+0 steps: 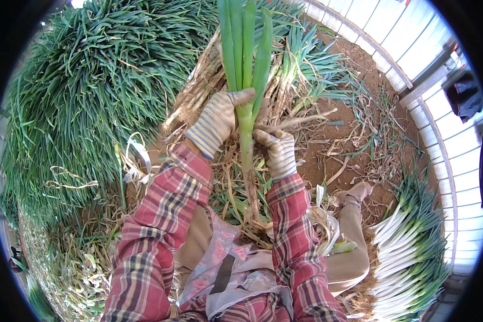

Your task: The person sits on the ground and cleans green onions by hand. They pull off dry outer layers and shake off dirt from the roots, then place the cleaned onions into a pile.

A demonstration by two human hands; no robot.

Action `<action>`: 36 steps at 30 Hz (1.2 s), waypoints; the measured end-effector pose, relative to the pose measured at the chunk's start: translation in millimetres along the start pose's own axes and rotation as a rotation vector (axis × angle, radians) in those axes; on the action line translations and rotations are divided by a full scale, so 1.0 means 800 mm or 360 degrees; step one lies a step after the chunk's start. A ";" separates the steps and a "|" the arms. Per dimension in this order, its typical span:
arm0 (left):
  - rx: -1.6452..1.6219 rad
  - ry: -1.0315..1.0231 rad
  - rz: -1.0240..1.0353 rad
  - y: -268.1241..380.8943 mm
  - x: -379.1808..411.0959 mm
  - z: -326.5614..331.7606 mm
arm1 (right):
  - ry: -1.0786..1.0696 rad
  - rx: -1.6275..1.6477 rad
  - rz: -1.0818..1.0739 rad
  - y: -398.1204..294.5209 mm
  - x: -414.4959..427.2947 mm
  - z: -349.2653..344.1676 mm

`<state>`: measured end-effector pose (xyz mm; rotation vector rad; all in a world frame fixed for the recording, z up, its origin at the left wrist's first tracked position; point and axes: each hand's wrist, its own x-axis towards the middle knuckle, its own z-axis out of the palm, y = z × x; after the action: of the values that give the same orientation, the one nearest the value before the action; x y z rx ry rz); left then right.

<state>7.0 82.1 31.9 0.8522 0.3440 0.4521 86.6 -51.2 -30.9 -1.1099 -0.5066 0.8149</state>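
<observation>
Upright before me stands a large green onion (246,141), its green leaves pointing away and its brown, soil-stained root end towards my lap. My left hand (219,116), in a striped knit glove, grips it where the leaves fan out, the thumb across the front. Just below on the other side, my right hand (277,151), gloved alike, pinches a dry, brownish outer leaf (306,120) that sticks out to the right from the stalk. Some of the right fingers are hidden behind the stalk and the leaf.
A big heap of green onions (104,80) fills the left. Unpeeled stalks (197,86) lie ahead. Cleaned white-stemmed onions (398,257) are stacked at my right. Peeled skins (324,225) lie by my right leg, and leaf scraps litter the soil (330,141). A pale sheeted wall (446,137) curves along the right.
</observation>
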 end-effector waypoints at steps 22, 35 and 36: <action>-0.0048 0.0038 0.0127 0.016 -0.014 -0.017 | 0.0486 -0.1791 0.0267 0.066 -0.045 -0.015; -0.0067 -0.0048 0.0201 0.013 0.007 -0.032 | 0.0334 -0.0898 0.0165 0.009 -0.018 0.019; -0.0050 -0.0108 0.0201 0.023 0.010 -0.043 | 0.0371 -0.1339 0.0277 0.011 -0.030 0.009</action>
<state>-6.6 118.4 24.2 0.8593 0.2210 0.5433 63.8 -63.8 -35.1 -2.0210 -0.5755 0.6082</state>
